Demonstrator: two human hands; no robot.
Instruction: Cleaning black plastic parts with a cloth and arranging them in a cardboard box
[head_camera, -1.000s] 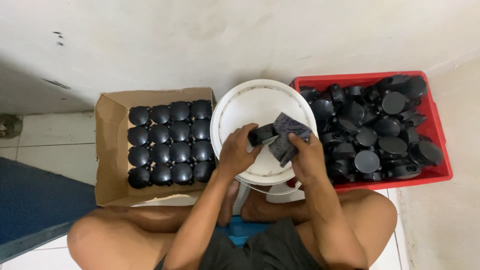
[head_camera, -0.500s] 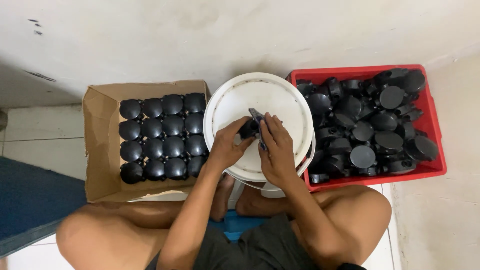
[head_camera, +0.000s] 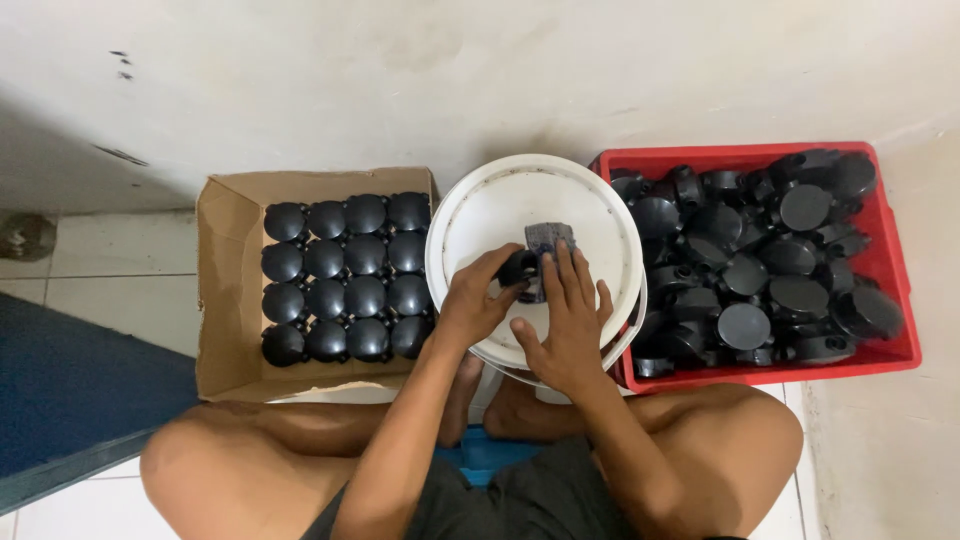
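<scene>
**A:** From the head view, where is the piece you're working on?

**B:** It sits on top of the white bucket lid (head_camera: 590, 215), near its middle. Your left hand (head_camera: 472, 300) is clenched around the small black round part (head_camera: 519, 268), and your right hand (head_camera: 565, 318) lies flat, fingers spread, pressing the grey pad (head_camera: 549, 240) against it.

**A:** How should you handle this step well?

**B:** Judging from the grip, pin the part firmly with your left hand so it can't roll on the lid, and press evenly with your right palm rather than the fingertips. Keep both over the lid's centre, which looks steadiest.

**A:** And around you?

**B:** The cardboard box (head_camera: 228, 290) with its neat rows of black domes is by your left, and the red crate (head_camera: 895, 300) of loose black parts by your right, both within easy reach.
</scene>
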